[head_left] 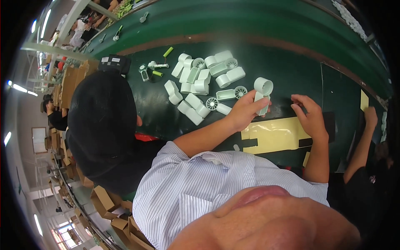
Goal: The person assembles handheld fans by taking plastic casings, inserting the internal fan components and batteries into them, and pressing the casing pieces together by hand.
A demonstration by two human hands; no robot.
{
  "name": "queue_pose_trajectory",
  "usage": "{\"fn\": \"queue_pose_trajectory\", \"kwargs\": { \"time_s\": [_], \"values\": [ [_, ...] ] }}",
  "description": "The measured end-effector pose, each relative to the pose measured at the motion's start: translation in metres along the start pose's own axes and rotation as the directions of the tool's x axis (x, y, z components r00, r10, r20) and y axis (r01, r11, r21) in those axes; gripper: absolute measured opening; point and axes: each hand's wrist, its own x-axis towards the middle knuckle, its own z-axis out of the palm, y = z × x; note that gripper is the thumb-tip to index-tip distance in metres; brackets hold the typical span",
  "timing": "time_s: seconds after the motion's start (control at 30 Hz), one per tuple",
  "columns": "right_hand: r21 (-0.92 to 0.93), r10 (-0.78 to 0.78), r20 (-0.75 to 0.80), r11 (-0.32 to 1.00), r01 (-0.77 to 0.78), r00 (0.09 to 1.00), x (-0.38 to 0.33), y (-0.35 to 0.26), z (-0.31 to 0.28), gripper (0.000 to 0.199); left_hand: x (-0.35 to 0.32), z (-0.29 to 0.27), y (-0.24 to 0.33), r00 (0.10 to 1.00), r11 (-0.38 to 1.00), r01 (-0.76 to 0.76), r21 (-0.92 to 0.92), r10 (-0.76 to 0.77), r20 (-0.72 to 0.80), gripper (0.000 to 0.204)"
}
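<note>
My left hand [245, 111] is closed around a pale green plastic fan housing [263, 86], its round ring up and its short handle shell between thumb and fingers. My right hand [310, 116] hovers to the right of it over the table, fingers bent and a gap between thumb and forefinger, with nothing visible in them. Left of the held part lies a loose group of similar pale green housings [201, 85], some showing spoked round grilles [212, 103]. Below my hands is a glossy yellow sheet [273, 135] with black pieces at its edges.
Beyond the housings lie green cylindrical cells [168, 52] and small wired white parts [157, 65]. A person in a black cap [102, 116] sits close on my left. Another person's hand [370, 116] works at far right. A raised green ledge [250, 27] runs along the back.
</note>
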Motion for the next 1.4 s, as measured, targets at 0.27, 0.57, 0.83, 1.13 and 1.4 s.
{"fn": "queue_pose_trajectory", "kwargs": {
  "time_s": [0.27,0.57,0.83,1.13,1.4],
  "values": [
    [0.018,-0.013,-0.01,1.0,0.013,1.0,0.004,0.01,-0.001,0.026,-0.003,0.003,0.001,0.99,0.99,0.091,0.109,-0.078,-0.117,0.038],
    [-0.017,-0.004,-0.005,1.0,0.004,1.0,0.004,0.017,0.001,0.024,-0.005,0.003,-0.008,0.995,0.953,0.096,0.287,-0.081,-0.062,0.04],
    [0.015,-0.011,-0.044,1.0,0.011,0.999,0.003,0.019,0.004,0.022,-0.009,0.006,-0.006,0.998,0.942,0.045,0.334,-0.029,-0.055,0.041],
    [0.004,-0.007,-0.032,1.0,0.007,0.999,0.004,0.021,0.004,0.022,-0.008,0.002,-0.008,0.998,0.958,0.013,0.286,0.005,-0.061,0.04],
    [0.018,-0.015,-0.045,1.0,0.016,0.999,0.003,0.021,0.002,0.021,-0.009,0.005,-0.006,0.998,0.95,0.023,0.312,-0.004,-0.062,0.041]
  ]
}}
